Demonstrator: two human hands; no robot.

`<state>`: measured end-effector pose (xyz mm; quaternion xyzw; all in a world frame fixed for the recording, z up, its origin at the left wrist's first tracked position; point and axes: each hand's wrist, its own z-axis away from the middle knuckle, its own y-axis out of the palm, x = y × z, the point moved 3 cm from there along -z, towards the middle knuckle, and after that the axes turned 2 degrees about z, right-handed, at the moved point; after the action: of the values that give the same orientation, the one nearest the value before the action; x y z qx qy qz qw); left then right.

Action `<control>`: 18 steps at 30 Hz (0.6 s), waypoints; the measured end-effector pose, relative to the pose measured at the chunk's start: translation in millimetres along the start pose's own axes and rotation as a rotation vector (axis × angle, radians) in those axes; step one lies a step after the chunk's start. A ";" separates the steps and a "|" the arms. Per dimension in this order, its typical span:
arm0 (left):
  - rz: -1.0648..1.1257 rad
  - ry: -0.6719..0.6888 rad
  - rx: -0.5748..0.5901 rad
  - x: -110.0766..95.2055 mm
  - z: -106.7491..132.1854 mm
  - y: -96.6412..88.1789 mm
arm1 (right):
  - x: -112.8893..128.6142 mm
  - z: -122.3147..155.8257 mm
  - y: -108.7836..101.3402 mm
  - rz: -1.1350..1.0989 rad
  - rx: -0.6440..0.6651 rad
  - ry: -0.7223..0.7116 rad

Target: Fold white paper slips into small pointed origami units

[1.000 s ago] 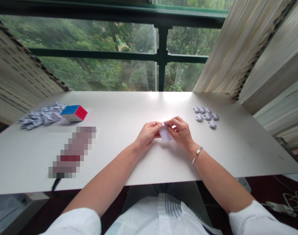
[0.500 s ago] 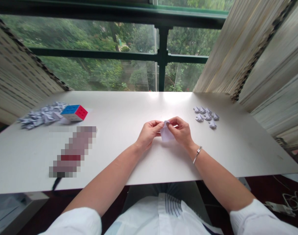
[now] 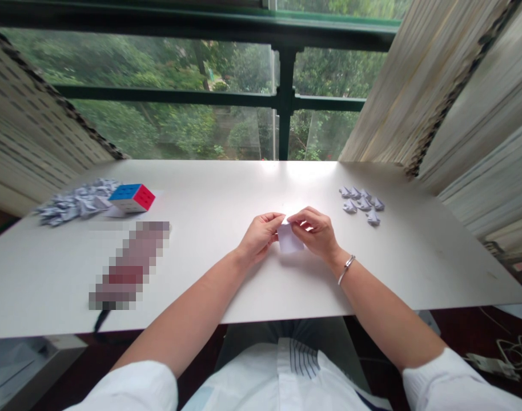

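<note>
A small white piece of paper (image 3: 289, 240) is held just above the middle of the white table (image 3: 227, 188). My left hand (image 3: 260, 235) pinches its upper left edge with thumb and fingertips. My right hand (image 3: 317, 231), with a bracelet on the wrist, pinches the top right corner, its fingers curled over the paper. Both hands meet at the paper's top edge.
Several small folded paper pieces (image 3: 362, 204) lie to the right of my hands. At the far left sits a colourful puzzle cube (image 3: 131, 197) beside a heap of folded paper pieces (image 3: 72, 202). A blurred-out object (image 3: 130, 265) lies front left. Blinds flank the window.
The paper has tipped slightly in my fingers and my fingertips have shifted along its top edge. Both hands stay in the same spot.
</note>
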<state>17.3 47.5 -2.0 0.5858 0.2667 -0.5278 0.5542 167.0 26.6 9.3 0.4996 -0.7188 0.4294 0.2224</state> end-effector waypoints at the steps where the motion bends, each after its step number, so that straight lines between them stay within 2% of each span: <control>1: 0.004 -0.005 0.007 -0.4 0.3 0.1 | -0.7 0.4 -0.3 0.010 0.012 -0.012; 11: 0.004 0.022 0.027 -5.9 1.5 -1.3 | -4.6 2.2 -2.1 0.105 0.109 -0.118; 18: -0.004 0.071 0.084 -9.8 1.9 -2.3 | -4.0 2.0 -4.6 0.111 0.071 -0.186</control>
<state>11.7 49.0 6.4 0.6265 0.2649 -0.5186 0.5180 173.0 26.4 7.1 0.5045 -0.7471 0.4180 0.1126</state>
